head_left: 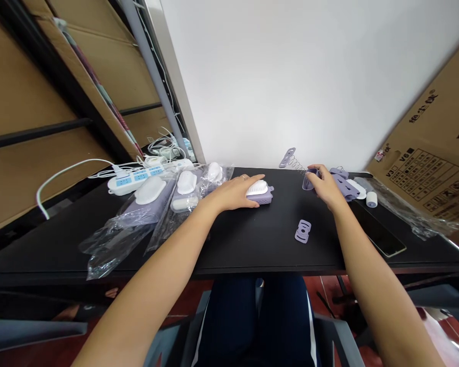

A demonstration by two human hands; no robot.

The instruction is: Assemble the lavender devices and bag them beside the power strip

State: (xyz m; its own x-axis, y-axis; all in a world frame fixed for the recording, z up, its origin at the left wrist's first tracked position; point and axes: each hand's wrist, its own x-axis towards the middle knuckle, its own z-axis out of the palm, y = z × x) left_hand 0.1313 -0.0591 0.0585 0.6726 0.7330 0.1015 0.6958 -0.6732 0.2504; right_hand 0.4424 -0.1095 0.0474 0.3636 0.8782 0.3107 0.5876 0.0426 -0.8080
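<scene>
My left hand [235, 193] lies around a purple perforated case [265, 198] with a white bristled brush head [257, 188] on top, thumb at the near side and fingers over the far side. Pinched in my right hand [323, 183] is a purple plastic housing [308, 180] above the table. A thin wire spring [295, 163] sticks out beside it to the left, with a small slotted purple plate [288, 157] at its raised end. Another slotted purple plate [303, 231] lies flat on the black table [252, 250] between my forearms.
Bagged purple-and-white units [149, 199] lie at left before a white power strip [149, 176]. More purple parts [346, 187], a white roller [372, 199], a dark phone [378, 229] and clear plastic wrap [413, 211] lie at right. A cardboard box [432, 148] leans near the white wall.
</scene>
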